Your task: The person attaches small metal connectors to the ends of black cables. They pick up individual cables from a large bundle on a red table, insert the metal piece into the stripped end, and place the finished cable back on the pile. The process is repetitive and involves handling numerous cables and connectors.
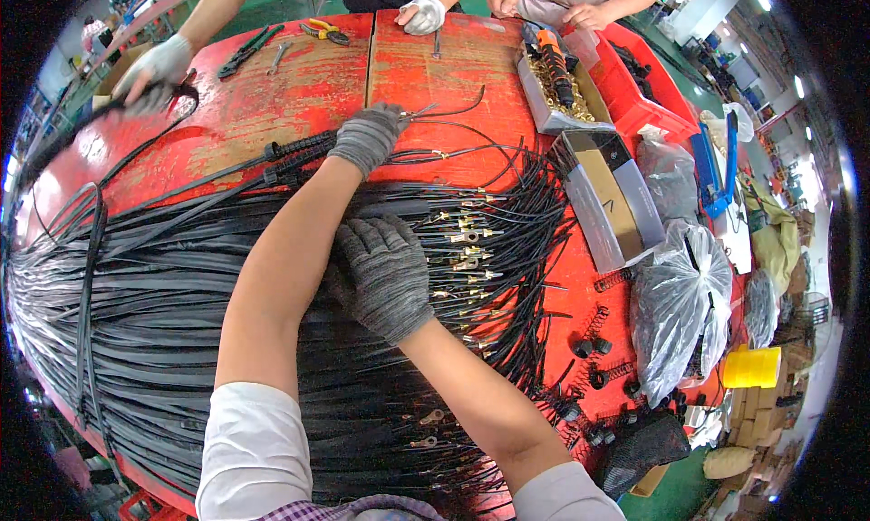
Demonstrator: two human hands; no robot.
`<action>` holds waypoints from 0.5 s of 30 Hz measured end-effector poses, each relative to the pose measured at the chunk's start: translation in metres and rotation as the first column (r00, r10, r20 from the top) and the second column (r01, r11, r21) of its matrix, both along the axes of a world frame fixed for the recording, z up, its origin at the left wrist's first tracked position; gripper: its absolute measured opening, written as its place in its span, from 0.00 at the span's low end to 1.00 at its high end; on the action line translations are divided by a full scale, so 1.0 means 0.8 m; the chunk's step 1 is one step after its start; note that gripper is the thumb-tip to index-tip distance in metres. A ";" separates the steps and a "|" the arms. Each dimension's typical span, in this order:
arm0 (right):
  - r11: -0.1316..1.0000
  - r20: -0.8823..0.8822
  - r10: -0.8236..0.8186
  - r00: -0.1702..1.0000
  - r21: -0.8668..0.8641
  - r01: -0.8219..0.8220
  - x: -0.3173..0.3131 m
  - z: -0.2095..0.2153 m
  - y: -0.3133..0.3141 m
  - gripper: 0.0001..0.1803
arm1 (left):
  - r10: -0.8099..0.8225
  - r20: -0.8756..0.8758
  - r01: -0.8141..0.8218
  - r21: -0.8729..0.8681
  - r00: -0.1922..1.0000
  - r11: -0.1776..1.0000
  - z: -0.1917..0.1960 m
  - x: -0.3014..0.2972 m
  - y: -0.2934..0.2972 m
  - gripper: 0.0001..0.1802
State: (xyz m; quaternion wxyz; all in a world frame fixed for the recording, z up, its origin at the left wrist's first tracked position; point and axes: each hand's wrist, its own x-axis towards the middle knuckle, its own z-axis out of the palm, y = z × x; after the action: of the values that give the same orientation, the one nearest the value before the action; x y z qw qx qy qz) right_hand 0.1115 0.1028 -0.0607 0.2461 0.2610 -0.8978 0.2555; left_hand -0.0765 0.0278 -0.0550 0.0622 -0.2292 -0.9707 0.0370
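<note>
My left hand (367, 140), in a grey knit glove, is closed round a black cable just right of two black ribbed sleeves (304, 159). Thin cable ends with a small metal terminal stick out past its fingers. Nearer to me, my right hand (385, 276), gloved the same way, lies over a thick bundle of black cables (181, 313). Its fingers curl downward, and their tips are hidden, so what they grip cannot be seen. Many brass ring terminals (467, 249) sit on the cable ends right of it.
Co-workers' hands, including white-gloved ones (421, 15), are at the far edge of the red table (435, 77). Pliers (324, 32), an orange-black driver (555, 63), a red bin (643, 104), an open cardboard box (612, 204), plastic bags (684, 303) and black springs (598, 322) lie around.
</note>
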 end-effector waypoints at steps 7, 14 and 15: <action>1.000 0.027 0.009 1.000 -0.023 -0.009 0.001 0.006 -0.003 0.23 | 0.040 -0.027 -0.036 0.142 0.999 0.989 -0.012 -0.007 -0.005 0.18; 0.999 0.007 0.026 1.000 -0.043 -0.025 0.002 0.007 -0.002 0.23 | 0.027 -0.004 -0.026 0.188 1.000 0.982 -0.033 -0.026 -0.012 0.18; 0.999 0.017 0.027 0.999 -0.037 -0.027 0.003 0.011 -0.003 0.22 | 0.042 0.033 -0.049 0.219 0.999 0.974 -0.038 -0.031 -0.015 0.17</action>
State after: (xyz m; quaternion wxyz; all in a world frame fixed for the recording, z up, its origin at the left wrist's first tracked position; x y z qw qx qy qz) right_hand 0.1136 0.1002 -0.0521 0.2397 0.2663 -0.8914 0.2777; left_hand -0.1013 0.0155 -0.0855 0.0726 -0.1991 -0.9746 -0.0724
